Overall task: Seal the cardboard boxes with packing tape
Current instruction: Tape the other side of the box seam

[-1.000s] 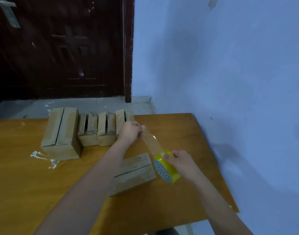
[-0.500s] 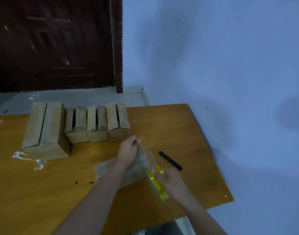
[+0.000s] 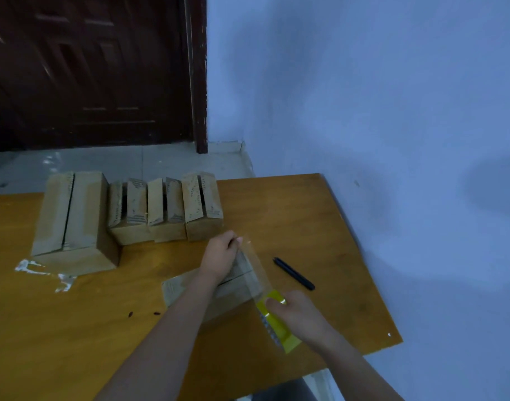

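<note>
Since a second ago, both hands have come down from above the row of boxes to the flat box at table centre, exposing a pen at 3 o'clock of it. Left hand pinches the free end of the tape strip; right hand grasps the yellow roll at the box's 4 o'clock corner. Four boxes stand at 11 o'clock on the table.

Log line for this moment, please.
left hand: pinches tape end | right hand: holds tape roll | strip over box | not stuck yet
</note>
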Demonstrator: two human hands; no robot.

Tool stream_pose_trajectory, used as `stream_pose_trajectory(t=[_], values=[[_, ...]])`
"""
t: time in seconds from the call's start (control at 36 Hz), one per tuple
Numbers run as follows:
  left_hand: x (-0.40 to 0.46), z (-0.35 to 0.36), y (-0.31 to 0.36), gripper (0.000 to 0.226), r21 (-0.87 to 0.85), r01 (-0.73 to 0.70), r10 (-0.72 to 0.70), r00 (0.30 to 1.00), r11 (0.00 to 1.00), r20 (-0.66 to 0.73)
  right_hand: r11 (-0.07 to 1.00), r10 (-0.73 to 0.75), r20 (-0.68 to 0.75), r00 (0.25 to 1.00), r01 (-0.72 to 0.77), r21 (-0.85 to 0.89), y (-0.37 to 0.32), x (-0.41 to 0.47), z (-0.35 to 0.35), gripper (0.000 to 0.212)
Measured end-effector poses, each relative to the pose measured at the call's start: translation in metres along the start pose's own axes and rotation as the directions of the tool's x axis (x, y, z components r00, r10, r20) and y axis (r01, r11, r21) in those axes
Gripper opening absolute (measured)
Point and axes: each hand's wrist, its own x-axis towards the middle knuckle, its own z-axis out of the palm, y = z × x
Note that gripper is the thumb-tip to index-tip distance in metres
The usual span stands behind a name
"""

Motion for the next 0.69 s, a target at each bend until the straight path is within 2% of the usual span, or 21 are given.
stream_pose_trajectory(t=[0.14, 0.33, 0.42, 0.53, 0.69], values=[[0.000, 0.000, 0.000, 0.027, -0.049, 0.022, -0.024, 0.998, 0.999, -0.056, 1.000, 0.012, 0.018, 1.000, -0.012, 0.023, -0.002, 0.006, 0.001, 0.030], [0.004, -0.001, 0.002, 0.029, -0.022, 0.070, -0.071, 0.997, 0.997, -0.041, 1.000, 0.008, 0.044, 0.999, -0.008, -0.005, 0.000, 0.015, 0.001, 0.037], [0.006, -0.001, 0.001, 0.030, -0.020, 0.093, -0.093, 0.995, 0.995, -0.032, 0.999, 0.021, 0.067, 0.998, -0.023, 0.038, -0.001, 0.016, -0.002, 0.041], [0.009, 0.000, 0.000, 0.029, -0.015, 0.099, -0.100, 0.995, 0.995, -0.020, 0.998, 0.031, 0.067, 0.997, -0.035, 0.060, 0.000, 0.018, -0.002, 0.030], [0.012, -0.001, -0.001, 0.030, -0.004, 0.089, -0.089, 0.996, 0.996, -0.014, 0.998, 0.032, 0.041, 0.999, -0.034, 0.051, 0.000, 0.019, 0.001, 0.035]])
